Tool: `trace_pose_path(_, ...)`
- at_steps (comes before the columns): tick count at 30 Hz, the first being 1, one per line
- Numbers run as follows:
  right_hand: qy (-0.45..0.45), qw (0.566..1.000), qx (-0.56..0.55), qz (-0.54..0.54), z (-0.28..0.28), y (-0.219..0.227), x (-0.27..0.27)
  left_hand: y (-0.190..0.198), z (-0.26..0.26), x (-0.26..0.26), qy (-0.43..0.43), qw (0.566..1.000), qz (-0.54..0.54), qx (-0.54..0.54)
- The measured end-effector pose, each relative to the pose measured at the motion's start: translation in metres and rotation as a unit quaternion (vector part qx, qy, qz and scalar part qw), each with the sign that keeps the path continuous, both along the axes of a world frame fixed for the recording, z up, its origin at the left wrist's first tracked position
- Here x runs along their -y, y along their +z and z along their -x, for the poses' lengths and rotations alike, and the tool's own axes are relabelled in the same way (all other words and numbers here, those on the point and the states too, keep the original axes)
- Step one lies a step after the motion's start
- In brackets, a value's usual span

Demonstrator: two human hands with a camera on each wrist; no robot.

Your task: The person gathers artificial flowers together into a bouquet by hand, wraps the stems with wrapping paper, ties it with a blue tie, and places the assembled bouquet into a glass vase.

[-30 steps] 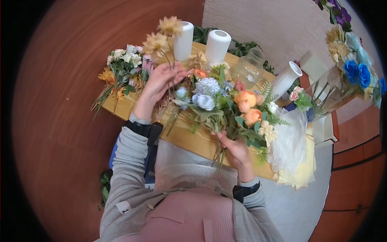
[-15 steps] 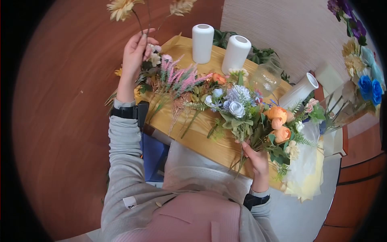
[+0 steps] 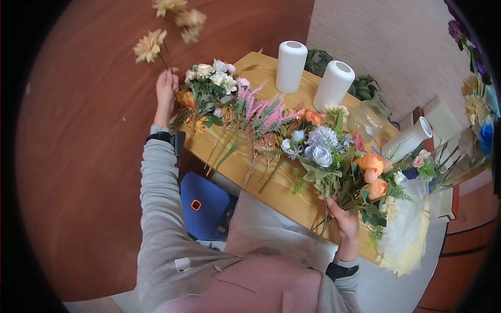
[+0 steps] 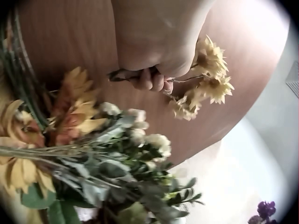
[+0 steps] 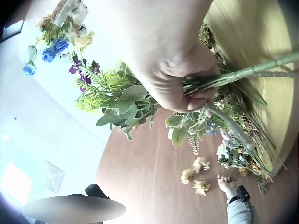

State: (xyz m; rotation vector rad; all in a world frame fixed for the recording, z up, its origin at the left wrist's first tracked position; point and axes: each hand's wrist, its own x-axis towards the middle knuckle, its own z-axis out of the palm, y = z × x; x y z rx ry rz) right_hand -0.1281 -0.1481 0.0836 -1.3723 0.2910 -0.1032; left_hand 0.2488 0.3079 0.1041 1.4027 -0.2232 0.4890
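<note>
My left hand (image 3: 166,94) grips the stem of yellow flowers (image 3: 149,46) beyond the table's left end, beside a bunch of white flowers (image 3: 219,78). Curled fingers close round that stem in the left wrist view, with the yellow blooms (image 4: 215,87) to their right. Over the table's front edge my right hand (image 3: 345,223) holds the gathered green stems of a bouquet with blue flowers (image 3: 321,140) and orange blooms (image 3: 371,166). Thumb and fingers of the right hand (image 5: 180,74) wrap the thick stems (image 5: 243,72) in the right wrist view.
Two white vases (image 3: 291,68) stand at the table's back, near a glass vase (image 3: 369,116) and a tilted white vase (image 3: 408,139). Pink flower sprigs (image 3: 271,116) lie mid-table. Pale wrapping sheets (image 3: 404,229) hang at the right end; a blue box (image 3: 204,208) stands below the front edge.
My left hand has carried the yellow flowers from over the table out past its left end. The view has shifted, and my right hand still holds the bouquet.
</note>
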Motion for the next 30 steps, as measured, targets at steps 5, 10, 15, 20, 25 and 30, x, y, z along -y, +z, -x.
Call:
trace_pose_path(5, 0.011, 1.000, 0.005, -0.004, -0.007, 0.005, -0.007, -0.079, -0.019, -0.014, 0.016, 0.984, -0.006, -0.176)
trace_pose_path(10, 0.019, 1.000, 0.006, 0.008, -0.011, 0.004, -0.009, -0.089, -0.026, -0.013, -0.042, 0.977, 0.038, -0.205)
trace_pose_path(15, 0.042, 0.999, -0.011, 0.028, -0.014, 0.004, -0.010, -0.042, -0.011, -0.004, -0.201, 0.933, 0.035, -0.296)
trace_pose_path(20, 0.031, 0.999, -0.010, 0.025, -0.018, 0.003, -0.014, -0.028, -0.003, 0.017, -0.332, 0.902, 0.125, -0.246)
trace_pose_path(25, 0.021, 1.000, -0.006, 0.015, -0.020, -0.004, -0.015, -0.050, -0.003, 0.039, -0.341, 0.901, 0.129, -0.234)
trace_pose_path(30, 0.035, 0.999, 0.008, 0.040, -0.019, -0.005, -0.015, -0.073, -0.022, 0.032, 0.124, 0.982, -0.113, -0.083)
